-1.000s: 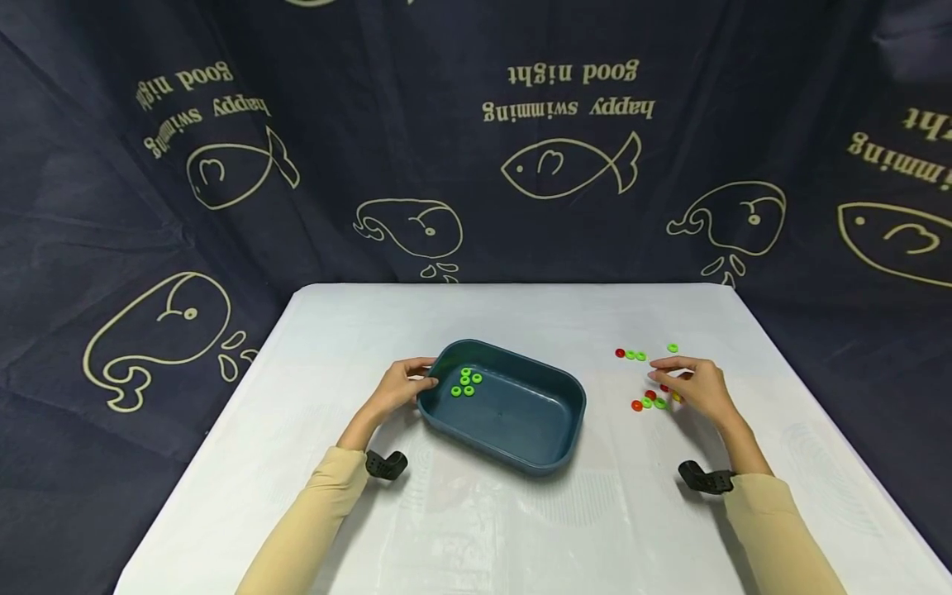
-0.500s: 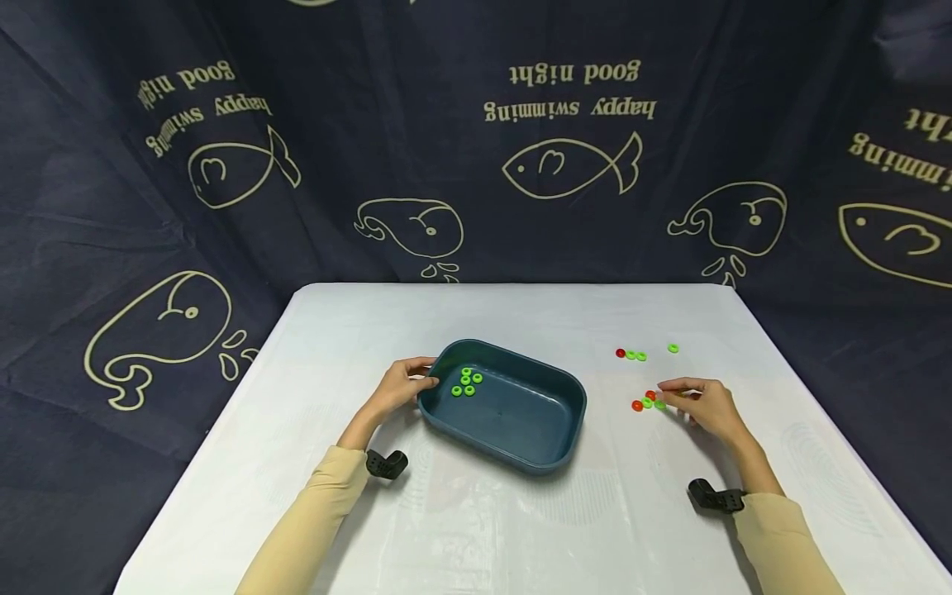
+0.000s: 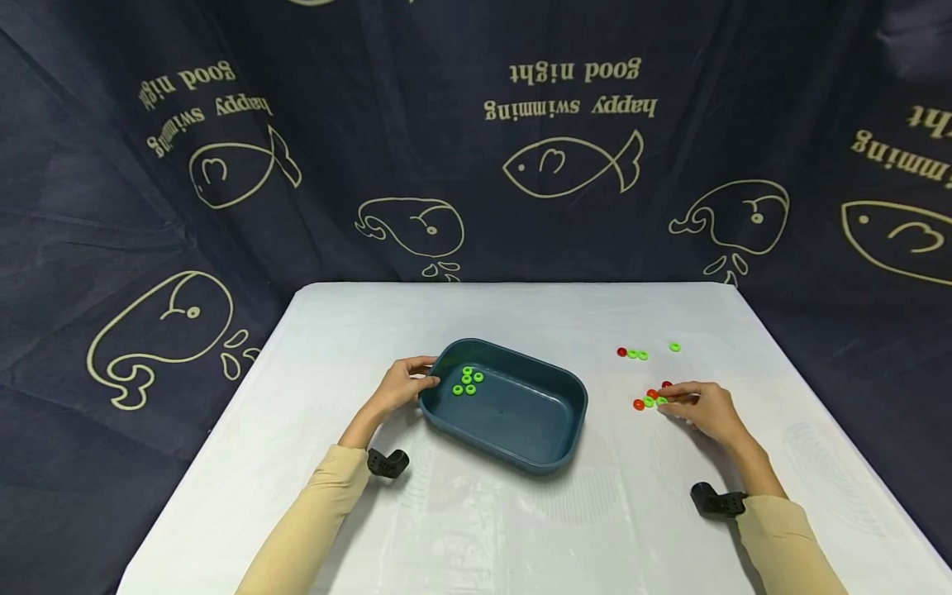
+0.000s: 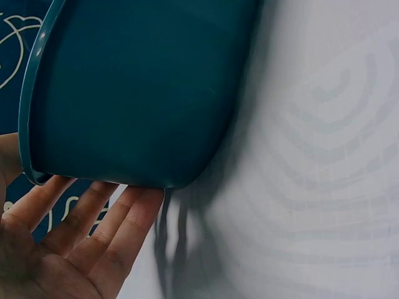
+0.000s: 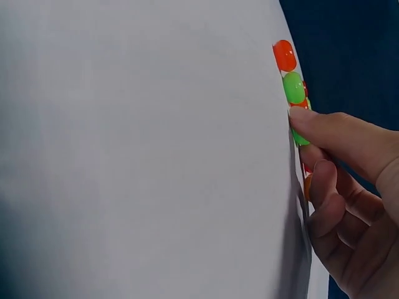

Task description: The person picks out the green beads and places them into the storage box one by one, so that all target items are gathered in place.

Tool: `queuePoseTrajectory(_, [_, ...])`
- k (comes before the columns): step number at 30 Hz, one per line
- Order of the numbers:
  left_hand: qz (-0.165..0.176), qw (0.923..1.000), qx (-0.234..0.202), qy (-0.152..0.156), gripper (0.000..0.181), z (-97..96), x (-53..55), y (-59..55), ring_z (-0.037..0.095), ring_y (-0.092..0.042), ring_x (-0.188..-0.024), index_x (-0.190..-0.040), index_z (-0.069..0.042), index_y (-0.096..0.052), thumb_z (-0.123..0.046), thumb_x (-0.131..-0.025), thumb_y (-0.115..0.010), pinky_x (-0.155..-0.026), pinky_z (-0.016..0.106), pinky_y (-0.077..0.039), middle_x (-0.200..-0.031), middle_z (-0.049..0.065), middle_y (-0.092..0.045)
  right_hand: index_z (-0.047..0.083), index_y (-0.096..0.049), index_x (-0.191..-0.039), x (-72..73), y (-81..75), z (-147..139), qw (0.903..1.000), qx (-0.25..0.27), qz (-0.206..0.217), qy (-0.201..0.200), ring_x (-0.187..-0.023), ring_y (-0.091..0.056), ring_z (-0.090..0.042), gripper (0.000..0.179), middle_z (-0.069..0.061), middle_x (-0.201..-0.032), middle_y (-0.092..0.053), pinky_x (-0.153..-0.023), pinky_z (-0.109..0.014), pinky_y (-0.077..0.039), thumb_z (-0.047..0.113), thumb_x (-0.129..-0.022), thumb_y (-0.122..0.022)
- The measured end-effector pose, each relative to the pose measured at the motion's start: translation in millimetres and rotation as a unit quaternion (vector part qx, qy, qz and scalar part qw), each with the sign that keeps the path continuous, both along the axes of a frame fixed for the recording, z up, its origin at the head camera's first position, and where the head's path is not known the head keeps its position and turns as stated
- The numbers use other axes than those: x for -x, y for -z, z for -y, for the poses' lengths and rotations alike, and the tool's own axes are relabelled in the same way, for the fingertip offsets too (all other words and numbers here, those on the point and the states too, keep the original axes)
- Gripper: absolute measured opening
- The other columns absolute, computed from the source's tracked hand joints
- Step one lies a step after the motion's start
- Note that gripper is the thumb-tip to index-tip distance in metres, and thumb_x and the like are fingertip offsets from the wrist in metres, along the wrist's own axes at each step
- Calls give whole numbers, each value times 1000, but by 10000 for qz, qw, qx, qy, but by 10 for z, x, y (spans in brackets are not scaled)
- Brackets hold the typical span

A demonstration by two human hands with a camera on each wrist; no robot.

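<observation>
My left hand point(image 3: 402, 384) holds the left end of a dark teal plastic bin point(image 3: 502, 446), thumb over the rim and fingers against the outer wall point(image 4: 143, 112). Inside the bin lie several green rings point(image 3: 466, 379). On the right, my right hand point(image 3: 706, 409) is down at a small cluster of rings and beads. Its thumb and index finger pinch a green ring point(image 5: 299, 135) at the table surface. Beside it are another green ring point(image 5: 293, 88), an orange-red bead point(image 5: 285, 56) and a red bead point(image 3: 667, 384). An orange piece point(image 5: 308, 186) is partly hidden behind the fingers.
Farther back on the white table point(image 3: 521, 314) lie a dark red bead point(image 3: 621, 352), two green rings point(image 3: 637, 354) close beside it, and a separate green ring point(image 3: 674, 347). A dark printed curtain point(image 3: 476, 248) hangs behind the table.
My right hand has come nearer and slightly right, from above the cluster down to the green ring at its edge. My left hand and the bin have stayed in place.
</observation>
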State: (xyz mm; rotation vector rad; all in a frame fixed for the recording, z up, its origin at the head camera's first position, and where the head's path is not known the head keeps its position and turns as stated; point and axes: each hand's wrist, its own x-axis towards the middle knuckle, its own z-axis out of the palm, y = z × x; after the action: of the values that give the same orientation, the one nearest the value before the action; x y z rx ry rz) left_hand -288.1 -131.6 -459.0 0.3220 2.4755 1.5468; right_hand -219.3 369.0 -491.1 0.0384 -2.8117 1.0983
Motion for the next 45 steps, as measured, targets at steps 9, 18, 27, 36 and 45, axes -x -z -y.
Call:
queuePoseTrajectory(9, [35, 10000, 15, -37, 42, -10, 10, 20, 26, -63, -97, -130, -4, -56, -9, -88, -62, -56, 25, -49, -120, 23, -61, -1, -72, -100, 1, 11, 12, 9996, -183, -186, -57, -53, -49, 1, 30, -17, -86, -71, -43, -23, -44, 16, -77, -77])
queuePoseTrajectory(18, [32, 10000, 33, -27, 43, -2, 5, 23, 24, -64, -97, -130, -4, -55, -10, -88, -62, -57, 23, -50, -121, 24, -60, 1, -72, -100, -9, -57, 14, 9992, 198, -347, -78, -46, -53, -9, 28, -18, -80, -71, -41, -24, -43, 17, -78, -76])
queuePoseTrajectory(27, [17, 10000, 30, -69, 43, -6, 16, 32, 22, -62, -96, -130, -5, -56, -10, -88, -63, -55, 23, -47, -122, 22, -60, 5, -73, -99, 143, -334, 90, 9982, 70, -597, -14, -50, -59, -17, 27, -19, -83, -72, -42, -22, -41, 21, -77, -77])
queuePoseTrajectory(36, [-27, 10000, 80, -34, 43, -11, 14, 16, 21, -63, -88, -130, -4, -55, -11, -89, -62, -54, 28, -47, -121, 22, -60, 6, -73, -101, 275, -590, 190, 9978, -31, -655, 15, -47, -54, -14, 31, -19, -96, -70, -42, -24, -40, 27, -79, -75])
queuePoseTrajectory(45, [-83, 10000, -5, 30, 46, 14, 17, 9, 36, -63, -89, -131, 1, -53, -11, -88, -64, -51, 30, -47, -121, 28, -58, 7, -72, -103, 456, -761, 482, 9974, 242, -645, -197, -48, -53, -13, 28, -18, -96, -71, -43, -24, -43, 25, -81, -74])
